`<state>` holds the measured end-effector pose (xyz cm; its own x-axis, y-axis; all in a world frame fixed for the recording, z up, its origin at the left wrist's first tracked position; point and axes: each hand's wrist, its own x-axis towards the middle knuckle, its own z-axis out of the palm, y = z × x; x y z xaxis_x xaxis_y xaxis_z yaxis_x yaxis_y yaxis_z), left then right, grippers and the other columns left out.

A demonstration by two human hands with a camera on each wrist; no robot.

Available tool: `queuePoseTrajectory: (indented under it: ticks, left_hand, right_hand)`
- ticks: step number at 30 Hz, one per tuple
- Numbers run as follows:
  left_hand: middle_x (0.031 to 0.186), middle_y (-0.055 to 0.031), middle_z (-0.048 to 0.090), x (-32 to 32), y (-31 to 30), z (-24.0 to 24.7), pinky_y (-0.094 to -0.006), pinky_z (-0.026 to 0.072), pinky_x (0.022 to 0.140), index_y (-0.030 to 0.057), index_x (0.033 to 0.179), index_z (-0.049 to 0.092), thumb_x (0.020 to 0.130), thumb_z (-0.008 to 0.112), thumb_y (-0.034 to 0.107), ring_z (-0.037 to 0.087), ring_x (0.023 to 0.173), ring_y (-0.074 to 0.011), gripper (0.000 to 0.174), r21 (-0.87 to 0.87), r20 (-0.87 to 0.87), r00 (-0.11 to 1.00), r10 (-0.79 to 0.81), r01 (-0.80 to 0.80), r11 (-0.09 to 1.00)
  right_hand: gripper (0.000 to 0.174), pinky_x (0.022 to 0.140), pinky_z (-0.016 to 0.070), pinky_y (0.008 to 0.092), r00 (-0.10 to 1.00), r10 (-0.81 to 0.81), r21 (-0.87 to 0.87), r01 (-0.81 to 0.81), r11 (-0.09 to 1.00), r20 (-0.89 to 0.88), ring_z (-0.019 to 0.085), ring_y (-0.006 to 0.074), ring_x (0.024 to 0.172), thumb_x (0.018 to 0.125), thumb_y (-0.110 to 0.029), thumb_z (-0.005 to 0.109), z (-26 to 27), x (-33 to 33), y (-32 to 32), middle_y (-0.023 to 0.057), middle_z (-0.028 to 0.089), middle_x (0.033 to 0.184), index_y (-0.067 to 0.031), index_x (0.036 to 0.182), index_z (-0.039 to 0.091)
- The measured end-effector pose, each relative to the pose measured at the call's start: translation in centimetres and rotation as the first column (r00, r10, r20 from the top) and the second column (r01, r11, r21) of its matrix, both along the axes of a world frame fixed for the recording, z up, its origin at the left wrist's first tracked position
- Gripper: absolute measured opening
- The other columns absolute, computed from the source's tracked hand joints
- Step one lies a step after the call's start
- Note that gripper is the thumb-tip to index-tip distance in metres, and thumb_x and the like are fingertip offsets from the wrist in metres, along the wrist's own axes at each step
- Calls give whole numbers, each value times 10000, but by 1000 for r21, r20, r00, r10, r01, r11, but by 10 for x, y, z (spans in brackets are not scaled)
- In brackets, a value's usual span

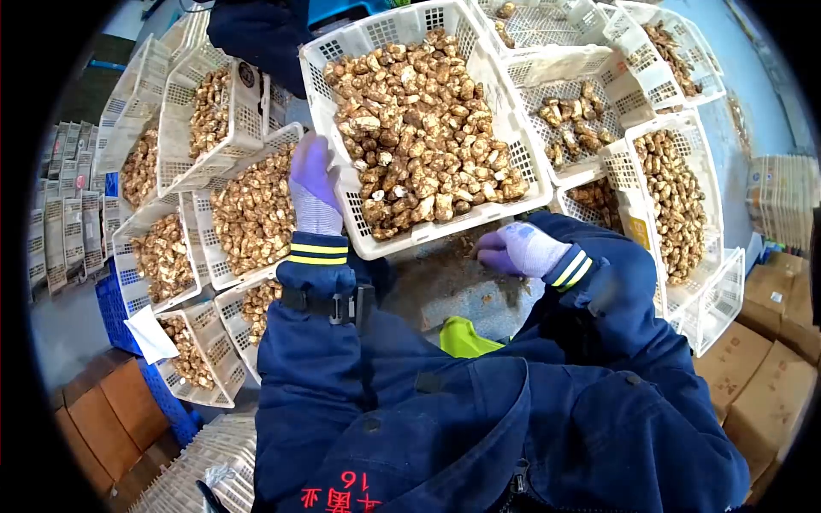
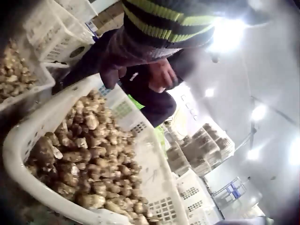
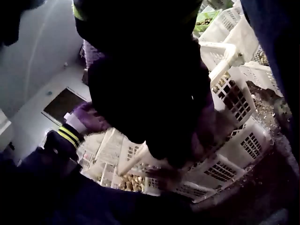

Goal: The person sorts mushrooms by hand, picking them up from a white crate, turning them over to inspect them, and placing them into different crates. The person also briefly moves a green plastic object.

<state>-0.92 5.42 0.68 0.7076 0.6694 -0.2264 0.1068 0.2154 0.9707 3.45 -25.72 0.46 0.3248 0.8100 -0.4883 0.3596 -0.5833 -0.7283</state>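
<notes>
A white crate full of brown-and-cream mushrooms lies before me, slightly tilted. My purple-gloved left hand rests along its left side, fingers fairly straight; where the thumb lies is unclear. In the left wrist view, fingertips of that hand are close to the rim of the crate. Below the crate's near right corner is my right hand, its fingers loosely bent and apart from the crate, holding nothing visible. The right wrist view shows that hand only as a dark shape.
White crates of mushrooms stand at left and right. A person in dark clothes is across from me, one bare hand showing. Cardboard boxes lie at lower right; something bright green is near my lap.
</notes>
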Motion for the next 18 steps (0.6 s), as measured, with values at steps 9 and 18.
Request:
queuePoseTrajectory:
  ticks: [9, 18]
  left_hand:
    - [1109, -244, 623, -53, 43, -103, -378, 470, 875, -32, 1324, 433, 807, 641, 328, 620, 1003, -343, 663, 195, -484, 820, -305, 441, 876]
    - [1003, -319, 619, -51, 20, -63, -463, 475, 863, -56, 1274, 460, 853, 556, 291, 603, 982, -435, 554, 411, -749, 648, -136, 616, 671]
  right_hand:
    - [460, 839, 426, 457, 726, 11, 44, -57, 997, 688, 558, 316, 983, 743, -316, 666, -29, 3, 12, 111, 595, 1002, -100, 1136, 563]
    - [346, 799, 437, 420, 716, 173, -349, 104, 932, 676, 572, 266, 979, 725, -298, 700, -48, 9, 32, 84, 604, 973, -123, 1002, 590]
